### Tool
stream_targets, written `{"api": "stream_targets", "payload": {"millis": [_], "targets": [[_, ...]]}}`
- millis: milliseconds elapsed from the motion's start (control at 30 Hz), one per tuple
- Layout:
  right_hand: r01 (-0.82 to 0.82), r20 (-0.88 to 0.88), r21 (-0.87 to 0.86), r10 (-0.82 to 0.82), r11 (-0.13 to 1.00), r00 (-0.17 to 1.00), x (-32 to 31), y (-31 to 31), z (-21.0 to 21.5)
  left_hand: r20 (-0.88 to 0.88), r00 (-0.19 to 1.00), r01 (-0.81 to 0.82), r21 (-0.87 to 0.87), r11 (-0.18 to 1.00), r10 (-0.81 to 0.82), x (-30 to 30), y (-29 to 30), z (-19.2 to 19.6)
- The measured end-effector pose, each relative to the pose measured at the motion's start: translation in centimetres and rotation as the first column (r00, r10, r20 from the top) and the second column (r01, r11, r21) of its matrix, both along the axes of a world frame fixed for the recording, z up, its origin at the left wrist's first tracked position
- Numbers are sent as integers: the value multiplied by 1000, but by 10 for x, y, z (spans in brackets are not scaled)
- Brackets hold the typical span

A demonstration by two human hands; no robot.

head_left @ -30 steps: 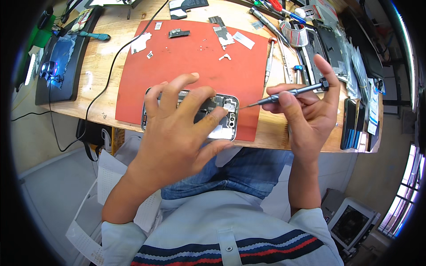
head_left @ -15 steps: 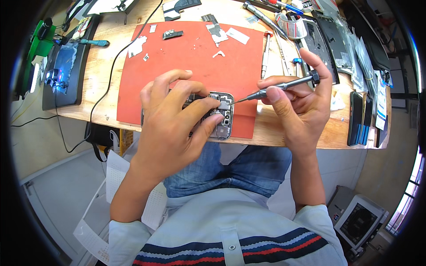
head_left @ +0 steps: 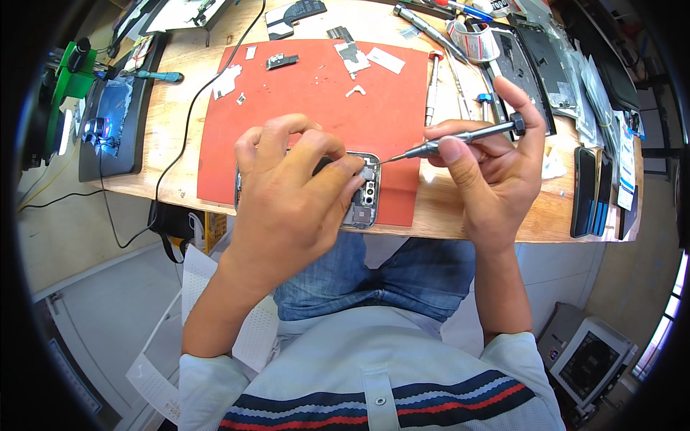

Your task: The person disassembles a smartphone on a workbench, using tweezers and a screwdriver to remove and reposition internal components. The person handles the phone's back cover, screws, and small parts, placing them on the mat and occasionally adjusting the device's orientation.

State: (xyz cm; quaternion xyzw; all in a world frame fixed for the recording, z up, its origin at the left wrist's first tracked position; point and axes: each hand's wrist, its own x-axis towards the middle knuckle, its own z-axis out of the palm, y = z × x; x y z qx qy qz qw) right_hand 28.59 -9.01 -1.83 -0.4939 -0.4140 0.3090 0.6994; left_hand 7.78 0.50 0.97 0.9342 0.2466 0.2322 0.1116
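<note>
An opened smartphone (head_left: pixel 364 215) lies at the front edge of the red mat (head_left: pixel 309 97), its inner parts and camera lenses showing at the right end. My left hand (head_left: pixel 280 194) covers most of the phone. Its thumb and forefinger are closed together over the phone's inside, and whatever is between them is hidden. In my right hand (head_left: pixel 496 190) is a slim grey precision screwdriver (head_left: pixel 463 137), gripped between thumb and fingers with the forefinger raised by its dark cap. The screwdriver's tip points left, at the phone's upper right corner, close to my left fingertips.
Small metal shields (head_left: pixel 351 56) and a dark phone part (head_left: pixel 282 62) lie on the mat's far side. More screwdrivers (head_left: pixel 433 90) and a tape roll (head_left: pixel 474 42) are at the right. Several phones (head_left: pixel 586 190) stand at the right edge. A black cable (head_left: pixel 188 108) crosses the left side.
The whole view has shifted slightly. My left thumb and forefinger have drawn closer together near the phone's top edge. The screwdriver remains in my right hand, its tip still near the phone's corner.
</note>
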Motion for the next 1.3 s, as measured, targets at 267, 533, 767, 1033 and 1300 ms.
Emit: {"api": "stream_targets", "payload": {"millis": [267, 533, 767, 1033, 1300], "targets": [[65, -33, 47, -63, 997, 997, 3, -1, -2, -89, 993, 102, 302, 948, -78, 11, -2, -1], [82, -44, 62, -79, 995, 996, 4, -1, 1, -125, 985, 139, 192, 972, -116, 11, 4, 2], [95, 98, 13, -96, 995, 990, 1, 6, 7, -58, 998, 29, 107, 994, -23, 23, 39, -12], [99, 204, 7, -99, 995, 974, 3, 13, 13, -56, 998, 24, 79, 997, -20, 27, 45, -14], [95, 263, 7, -93, 995, 960, 2, 15, 13, -105, 994, 7, 5, 1000, -6, 22, 47, -13]]}}
